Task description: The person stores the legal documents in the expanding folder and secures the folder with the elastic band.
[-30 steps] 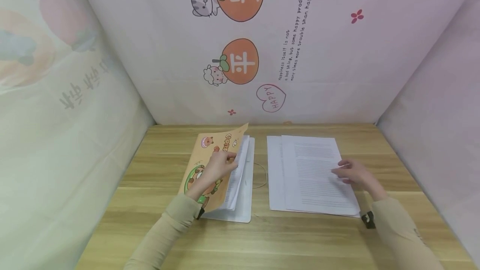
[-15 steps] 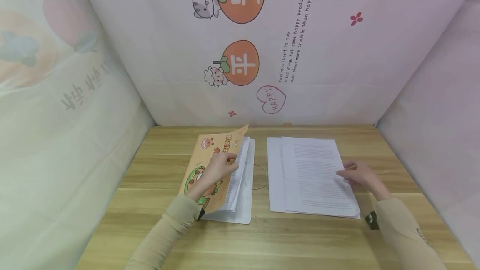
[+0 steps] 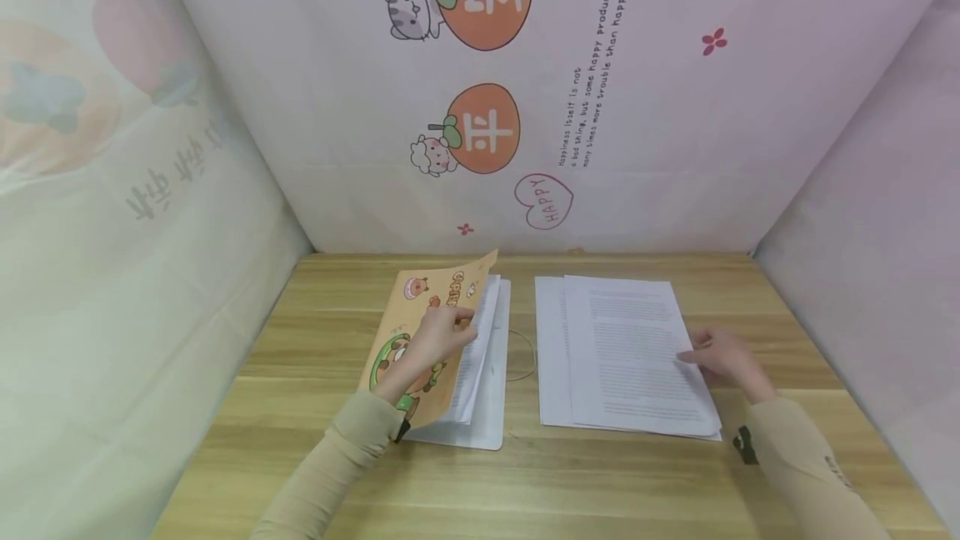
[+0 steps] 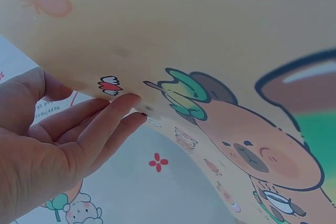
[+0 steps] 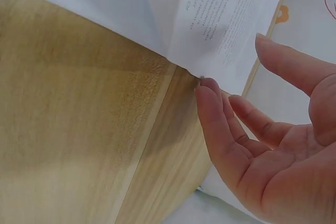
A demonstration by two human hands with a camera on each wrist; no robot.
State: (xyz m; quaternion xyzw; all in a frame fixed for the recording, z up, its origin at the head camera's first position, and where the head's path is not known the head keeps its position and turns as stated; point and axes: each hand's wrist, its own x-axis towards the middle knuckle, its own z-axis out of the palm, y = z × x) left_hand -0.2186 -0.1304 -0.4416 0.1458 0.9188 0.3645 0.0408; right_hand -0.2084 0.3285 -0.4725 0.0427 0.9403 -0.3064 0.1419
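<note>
My left hand (image 3: 435,336) pinches the free edge of an orange folder cover (image 3: 401,319) printed with cartoon animals, holding it half raised. Beneath it, printed sheets (image 3: 471,369) lie on the folder's white back (image 3: 491,411). The left wrist view has the left hand (image 4: 63,140) with fingertips at the cover's edge (image 4: 157,35). A flat pile of printed paper (image 3: 633,357) lies to the right of the folder. At the pile's right edge is my right hand (image 3: 727,357). In the right wrist view its fingertips (image 5: 209,88) meet the paper edge, thumb spread apart.
A thin elastic loop (image 3: 533,352) lies between the folder and the pile. The wooden table (image 3: 540,490) is bounded by a printed cloth wall (image 3: 645,123) behind, with more cloth at both sides.
The right hand has slid right and slightly toward the person, from over the pile to its right edge. The left hand and raised folder cover stay as they were.
</note>
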